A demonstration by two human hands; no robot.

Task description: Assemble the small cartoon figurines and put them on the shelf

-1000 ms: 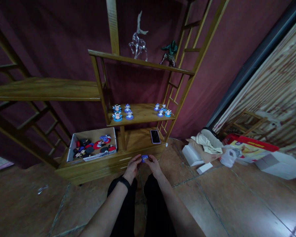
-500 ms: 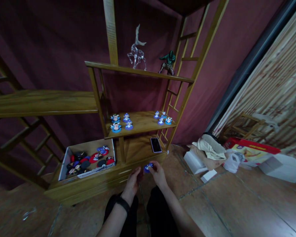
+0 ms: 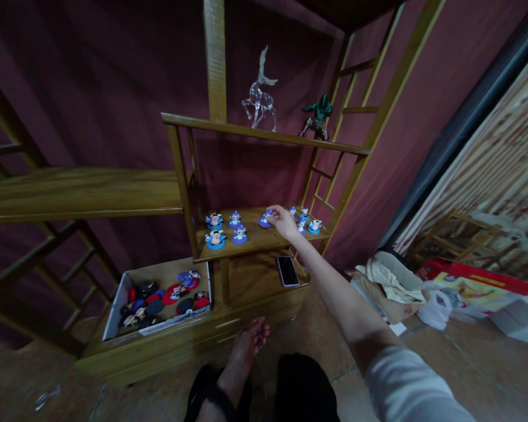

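My right hand (image 3: 283, 220) is stretched out over the middle wooden shelf (image 3: 255, 239) and grips a small blue-based figurine (image 3: 264, 220) just above the shelf board. To its left stand several similar figurines (image 3: 226, 229) in a cluster, and a few more figurines (image 3: 307, 220) stand at the shelf's right end. Low in front of me, above my knees, my left hand (image 3: 250, 341) holds nothing, its fingers loosely apart.
A white box (image 3: 114, 300) of red, blue and black figures sits on the low cabinet, with a phone (image 3: 287, 271) on the board beside it. A glass deer (image 3: 260, 97) and a green statue (image 3: 317, 116) stand on the top shelf. Boxes, cloth and bags (image 3: 426, 287) clutter the floor at right.
My right hand has carried the blue figurine from in front of my knees up to the middle shelf. The left hand let go of it and stayed low.
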